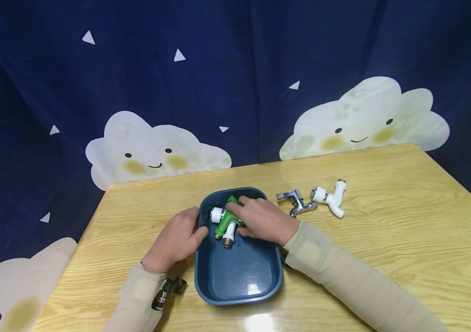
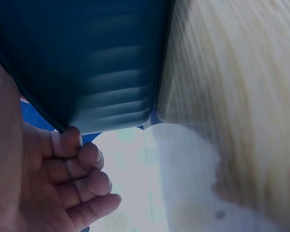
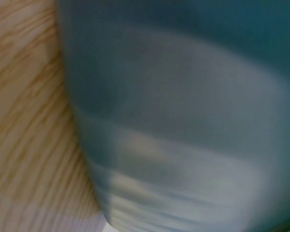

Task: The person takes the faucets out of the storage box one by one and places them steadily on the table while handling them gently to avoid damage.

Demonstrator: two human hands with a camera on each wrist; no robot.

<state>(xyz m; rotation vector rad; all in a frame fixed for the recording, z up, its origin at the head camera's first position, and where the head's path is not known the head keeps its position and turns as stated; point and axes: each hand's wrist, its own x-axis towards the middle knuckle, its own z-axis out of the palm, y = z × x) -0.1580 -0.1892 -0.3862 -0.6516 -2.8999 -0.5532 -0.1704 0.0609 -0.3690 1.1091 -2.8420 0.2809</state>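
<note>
A dark blue plastic basin stands on the wooden table. My left hand holds its left rim, thumb over the edge, fingers loosely bent outside the wall. Inside the basin, my right hand grips a green plastic tap from the right, partly covering it. Up against it in the basin lies a white tap with a brass threaded end; a white ribbed knob shows at the left. In the right wrist view, the basin's outer wall fills most of the picture and the hand is hidden.
Right of the basin, a chrome tap lies on the table. Beside it is another white plastic tap with a ribbed knob. Behind the table hangs a dark blue curtain printed with clouds.
</note>
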